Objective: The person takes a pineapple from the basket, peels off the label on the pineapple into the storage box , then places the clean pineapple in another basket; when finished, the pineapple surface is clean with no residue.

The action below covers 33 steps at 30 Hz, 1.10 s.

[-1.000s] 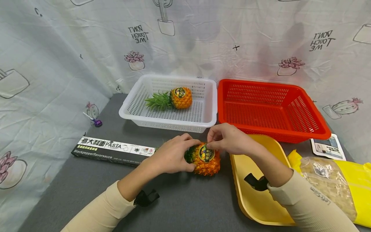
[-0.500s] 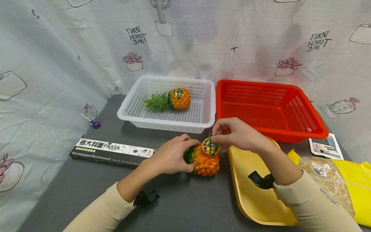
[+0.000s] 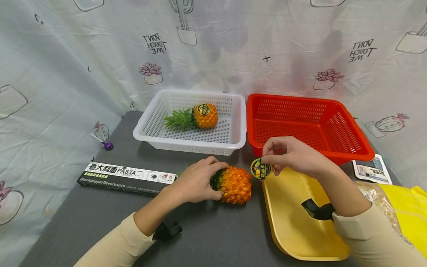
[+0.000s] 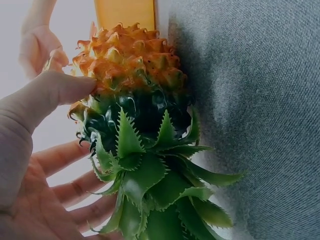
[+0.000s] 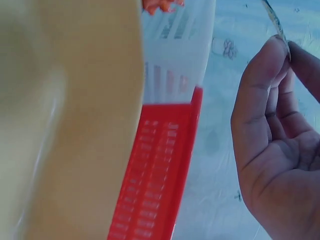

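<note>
An orange toy pineapple (image 3: 236, 185) lies on the grey table, its green crown mostly hidden by my left hand (image 3: 199, 181) in the head view. My left hand grips it near the base of the leaves; the left wrist view shows the thumb pressed against the knobbly orange body (image 4: 130, 62) and the fingers behind the green leaves (image 4: 160, 182). To the right, my right hand (image 3: 295, 155) pinches a round black-and-gold sticker (image 3: 259, 170) between thumb and finger. That sticker is apart from the pineapple. The right wrist view shows it edge-on as a thin strip (image 5: 274, 19).
A white basket (image 3: 186, 142) holding a second pineapple (image 3: 205, 118) stands behind, beside a red basket (image 3: 283, 122). A yellow tray (image 3: 297, 218) lies under the right forearm. There are also a pasta box (image 3: 123, 178), a lollipop (image 3: 107, 145), a phone-like card (image 3: 371, 170) and a yellow bag (image 3: 407, 215).
My right hand has peeled the round sticker off the pineapple and carried it right, over the yellow tray's edge. The left hand keeps its grip, and the view has shifted slightly.
</note>
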Motion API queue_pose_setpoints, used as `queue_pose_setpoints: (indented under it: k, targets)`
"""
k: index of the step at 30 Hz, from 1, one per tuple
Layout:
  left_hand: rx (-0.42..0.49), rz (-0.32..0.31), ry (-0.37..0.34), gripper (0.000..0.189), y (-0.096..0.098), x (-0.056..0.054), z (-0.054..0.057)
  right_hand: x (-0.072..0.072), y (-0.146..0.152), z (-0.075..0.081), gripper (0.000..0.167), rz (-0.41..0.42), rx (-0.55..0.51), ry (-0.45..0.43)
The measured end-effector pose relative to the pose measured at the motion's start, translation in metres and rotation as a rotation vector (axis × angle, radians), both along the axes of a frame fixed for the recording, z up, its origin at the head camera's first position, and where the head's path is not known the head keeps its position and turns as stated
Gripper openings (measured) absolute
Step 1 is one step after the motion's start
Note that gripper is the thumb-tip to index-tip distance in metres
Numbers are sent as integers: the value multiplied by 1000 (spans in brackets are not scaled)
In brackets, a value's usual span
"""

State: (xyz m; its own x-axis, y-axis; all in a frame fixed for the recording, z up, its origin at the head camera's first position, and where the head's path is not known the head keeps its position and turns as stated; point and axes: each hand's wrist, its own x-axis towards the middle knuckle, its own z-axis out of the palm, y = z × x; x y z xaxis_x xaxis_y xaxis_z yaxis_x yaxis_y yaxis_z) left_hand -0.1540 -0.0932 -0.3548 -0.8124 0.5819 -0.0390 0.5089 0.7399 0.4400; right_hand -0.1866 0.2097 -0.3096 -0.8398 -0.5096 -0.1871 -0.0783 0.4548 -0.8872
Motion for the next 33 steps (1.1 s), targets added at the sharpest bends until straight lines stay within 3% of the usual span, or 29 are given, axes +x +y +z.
queue_pose_setpoints:
  k: [11, 19, 33]
  targets:
    - [-9, -14, 4, 73, 1, -3, 4, 2, 30, -12, 23, -12, 26, -64]
    - [-4, -3, -7, 73, -1, -1, 2, -1, 42, -26, 25, 32, 45, -124]
    - [-7, -4, -18, 71, 1, -1, 5, -4, 46, -54, 19, 89, 116, -100]
